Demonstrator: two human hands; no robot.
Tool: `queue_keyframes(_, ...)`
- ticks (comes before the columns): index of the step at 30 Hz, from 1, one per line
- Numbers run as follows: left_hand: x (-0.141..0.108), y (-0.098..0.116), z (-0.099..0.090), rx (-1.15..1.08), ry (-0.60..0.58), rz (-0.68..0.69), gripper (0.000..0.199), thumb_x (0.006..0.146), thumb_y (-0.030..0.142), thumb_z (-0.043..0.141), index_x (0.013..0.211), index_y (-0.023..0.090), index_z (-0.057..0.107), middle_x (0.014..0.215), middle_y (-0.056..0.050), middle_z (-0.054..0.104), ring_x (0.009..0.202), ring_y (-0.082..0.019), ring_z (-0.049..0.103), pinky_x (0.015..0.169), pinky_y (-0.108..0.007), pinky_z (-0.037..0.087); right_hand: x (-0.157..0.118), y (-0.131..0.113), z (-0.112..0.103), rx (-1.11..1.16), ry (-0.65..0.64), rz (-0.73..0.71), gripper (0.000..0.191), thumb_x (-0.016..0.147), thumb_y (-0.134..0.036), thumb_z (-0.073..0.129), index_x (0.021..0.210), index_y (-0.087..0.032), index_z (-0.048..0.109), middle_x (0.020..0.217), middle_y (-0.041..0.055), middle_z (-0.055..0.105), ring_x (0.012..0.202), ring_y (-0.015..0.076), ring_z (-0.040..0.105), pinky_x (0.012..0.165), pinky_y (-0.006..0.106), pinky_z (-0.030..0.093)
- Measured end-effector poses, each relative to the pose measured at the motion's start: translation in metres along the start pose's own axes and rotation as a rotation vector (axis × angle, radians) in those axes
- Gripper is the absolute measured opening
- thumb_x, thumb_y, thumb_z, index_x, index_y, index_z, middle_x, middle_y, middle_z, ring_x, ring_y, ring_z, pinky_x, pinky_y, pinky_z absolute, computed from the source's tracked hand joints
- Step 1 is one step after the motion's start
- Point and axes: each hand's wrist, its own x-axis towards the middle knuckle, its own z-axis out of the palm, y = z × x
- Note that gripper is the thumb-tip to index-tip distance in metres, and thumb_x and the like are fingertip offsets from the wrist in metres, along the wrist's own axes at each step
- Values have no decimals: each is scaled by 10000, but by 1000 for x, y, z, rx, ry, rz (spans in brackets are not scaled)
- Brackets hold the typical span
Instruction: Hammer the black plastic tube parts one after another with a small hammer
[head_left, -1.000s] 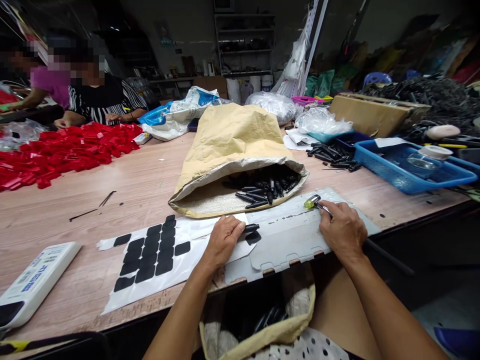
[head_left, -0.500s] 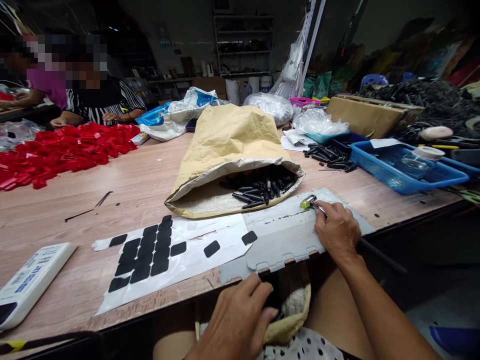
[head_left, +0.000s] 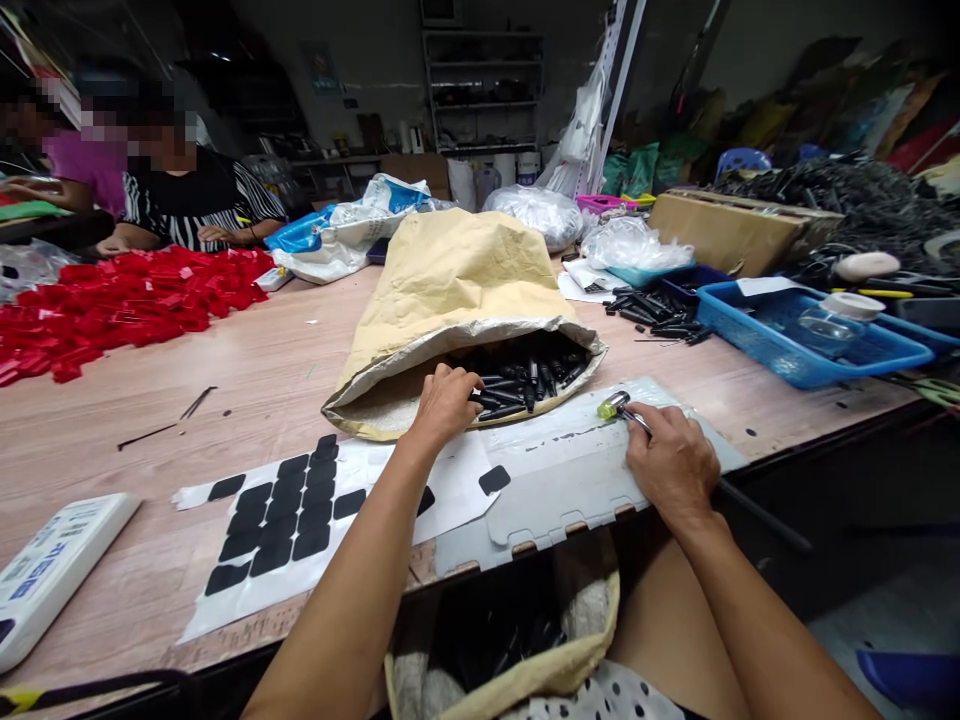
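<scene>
My left hand (head_left: 448, 402) is at the mouth of a tan paper sack (head_left: 457, 265) lying on the table. Its fingers are apart, reaching at the slim black tube-like parts (head_left: 534, 378) inside. Whether a part is gripped cannot be made out. My right hand (head_left: 673, 458) is closed round the metal handle of a small hammer (head_left: 616, 404) with a yellow-green face on its head. The hammer head is over a grey board (head_left: 566, 475) at the table's front edge. On my lap, a second open sack (head_left: 592, 665) holds more black parts.
A white sheet of black rounded-square stickers (head_left: 281, 515) lies left of the board, and a white power strip (head_left: 64, 575) farther left. Red pieces (head_left: 142, 300) are heaped near a co-worker (head_left: 195, 200). A blue tray (head_left: 806, 345) and loose black parts (head_left: 660, 315) are at right.
My left hand has moved from above the lap sack up and forward to the mouth of the sack on the table. The right hand keeps the hammer almost in place.
</scene>
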Motion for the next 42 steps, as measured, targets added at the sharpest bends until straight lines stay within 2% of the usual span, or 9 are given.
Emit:
queue_keyframes(5, -17, -2, -9, -13, 18, -41, 104, 887, 272, 695, 983, 233, 705, 1055, -67, 677, 1107, -314, 500, 911, -444, 386, 0, 0, -1, -5, 0, 3, 256, 950, -287, 567, 1147, -249, 725, 946, 61, 646, 812, 199, 462, 684, 338, 242)
queue_keyframes(9, -54, 4, -19, -149, 84, -15, 76, 932, 284, 649, 980, 235, 681, 986, -43, 673, 995, -268, 515, 832, -391, 395, 0, 1, 0, -1, 5, 5, 257, 952, -294, 560, 1146, -259, 724, 958, 59, 651, 825, 204, 473, 688, 341, 255)
queue_keyframes(15, -105, 14, 6, -359, 80, 31, 67, 902, 257, 695, 961, 226, 689, 938, -28, 653, 945, -234, 519, 837, -359, 401, -2, 0, 0, 3, 0, 7, 269, 953, -297, 548, 1150, -247, 725, 954, 67, 653, 831, 213, 493, 702, 344, 277)
queue_keyframes(19, -110, 12, 21, -446, 147, -16, 109, 881, 277, 723, 981, 234, 718, 897, -27, 632, 935, -232, 517, 834, -360, 402, 1, 4, 2, 4, -16, 9, 285, 955, -302, 532, 1158, -247, 725, 970, 74, 663, 851, 229, 523, 707, 352, 303)
queue_keyframes(24, -107, 8, 21, -509, 144, -32, 134, 807, 222, 776, 928, 230, 719, 892, -14, 655, 945, -226, 534, 839, -351, 408, 10, 6, -11, 170, -93, 27, 303, 927, -276, 543, 1163, -242, 729, 1009, 75, 693, 878, 237, 601, 729, 358, 398)
queue_keyframes(28, -106, 10, 19, -533, 139, -91, 162, 776, 196, 775, 916, 230, 702, 935, -9, 664, 973, -227, 539, 829, -340, 417, 8, -23, -38, 497, -8, -19, 318, 943, -290, 540, 1202, -223, 713, 1074, 77, 717, 1000, 238, 652, 867, 366, 479)
queue_keyframes(32, -104, 11, 19, -524, 110, -109, 155, 776, 208, 768, 910, 234, 695, 944, -9, 670, 964, -231, 541, 832, -347, 417, -9, -73, -60, 846, -158, -132, 289, 960, -297, 555, 1200, -234, 703, 1125, 65, 723, 1036, 209, 665, 888, 339, 514)
queue_keyframes(37, -104, 9, 21, -517, 116, -92, 180, 774, 233, 785, 931, 239, 696, 949, -11, 674, 968, -234, 541, 855, -358, 422, -29, -113, -56, 887, -306, -236, 308, 985, -257, 500, 1222, -239, 695, 1032, 64, 715, 963, 197, 658, 885, 340, 514)
queue_keyframes(42, -106, 10, 20, -519, 137, -72, 177, 778, 239, 788, 935, 240, 706, 937, -11, 674, 962, -231, 543, 852, -352, 427, -40, -114, -43, 786, -364, -279, 335, 993, -234, 462, 1237, -233, 692, 959, 58, 692, 884, 187, 641, 823, 333, 512)
